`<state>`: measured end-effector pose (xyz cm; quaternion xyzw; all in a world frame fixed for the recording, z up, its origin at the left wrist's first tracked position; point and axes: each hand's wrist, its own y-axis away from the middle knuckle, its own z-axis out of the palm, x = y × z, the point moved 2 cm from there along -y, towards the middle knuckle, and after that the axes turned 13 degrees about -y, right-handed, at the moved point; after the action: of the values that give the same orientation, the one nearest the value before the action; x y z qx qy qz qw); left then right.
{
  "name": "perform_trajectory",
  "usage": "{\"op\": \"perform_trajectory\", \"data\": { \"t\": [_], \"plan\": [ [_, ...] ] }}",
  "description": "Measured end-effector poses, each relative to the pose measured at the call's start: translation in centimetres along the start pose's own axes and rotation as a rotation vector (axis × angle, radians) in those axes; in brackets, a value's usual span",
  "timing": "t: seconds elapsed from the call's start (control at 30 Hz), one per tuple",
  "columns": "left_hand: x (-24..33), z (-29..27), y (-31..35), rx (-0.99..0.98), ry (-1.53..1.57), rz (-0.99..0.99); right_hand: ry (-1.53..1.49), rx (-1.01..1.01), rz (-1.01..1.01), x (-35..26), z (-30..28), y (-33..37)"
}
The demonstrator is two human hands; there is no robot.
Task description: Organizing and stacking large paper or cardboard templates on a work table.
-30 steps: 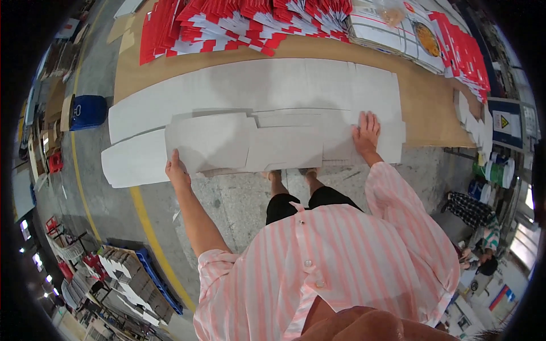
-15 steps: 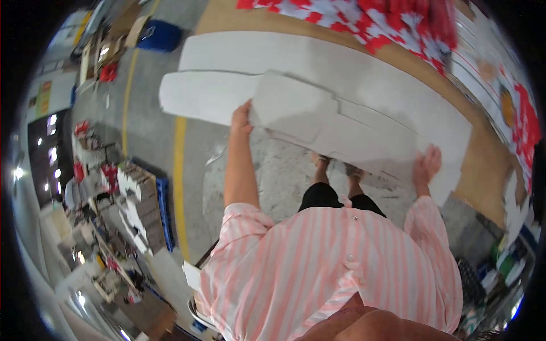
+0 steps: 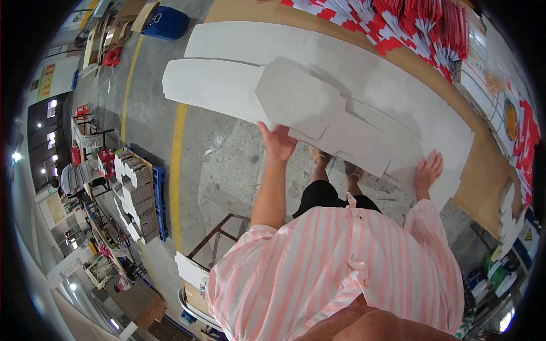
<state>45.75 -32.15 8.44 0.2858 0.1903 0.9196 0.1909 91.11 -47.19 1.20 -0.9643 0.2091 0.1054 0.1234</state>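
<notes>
You stand on a grey concrete floor (image 3: pixel 227 170) crossed by a yellow painted line (image 3: pixel 177 170) that runs away from you. Ahead lies a brown bench (image 3: pixel 483 187), with stacks of red and white printed sheets (image 3: pixel 421 23) along its far side. To your left, a blue pallet (image 3: pixel 159 199) carries piles of folded white cartons (image 3: pixel 133 193). Farther off on that side you see red stools (image 3: pixel 105 162), a blue bin (image 3: pixel 165 23) and flat brown cardboard (image 3: pixel 128 11). Small bright ceiling lamps (image 3: pixel 16 156) show at the left rim. A metal frame (image 3: pixel 219 236) stands just by your left side.
</notes>
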Motion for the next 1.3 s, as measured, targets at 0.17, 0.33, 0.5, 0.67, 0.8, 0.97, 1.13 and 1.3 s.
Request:
{"op": "perform_trajectory", "data": {
  "t": [0.17, 0.33, 0.5, 0.67, 0.8, 0.97, 1.13, 1.3],
  "plan": [
    [-5.3, -4.1, -1.1, 0.320, -0.519, 0.093, -0.038, 0.063, -0.033, 0.4, 0.2, 0.0],
    [-5.5, -1.5, -0.3, 0.394, -1.215, 0.605, -0.165, 0.052, 0.014, 0.2, -0.2, -0.3],
    [-5.3, -1.6, -0.7, 0.453, -1.092, 0.486, -0.056, -0.119, 0.089, 0.3, -0.9, 0.2],
    [-5.2, -2.8, -0.7, 0.364, -1.062, 0.386, -0.073, -0.135, 0.103, 0.1, -1.1, 0.1],
    [-6.1, -1.5, -0.3, 0.417, -1.113, 0.556, -0.061, -0.134, 0.106, 0.5, -1.2, 0.2],
    [-5.5, -1.9, -0.6, 0.394, -0.717, 0.171, -0.057, -0.134, 0.111, 0.7, -1.1, 0.2],
    [-6.4, -1.6, -0.3, 0.413, -0.989, 0.498, -0.058, -0.134, 0.121, 0.7, -1.3, 0.3],
    [-5.7, -2.5, -0.6, 0.404, -0.722, 0.168, -0.068, -0.112, 0.104, 0.8, -1.5, 0.2]
  ]
}}
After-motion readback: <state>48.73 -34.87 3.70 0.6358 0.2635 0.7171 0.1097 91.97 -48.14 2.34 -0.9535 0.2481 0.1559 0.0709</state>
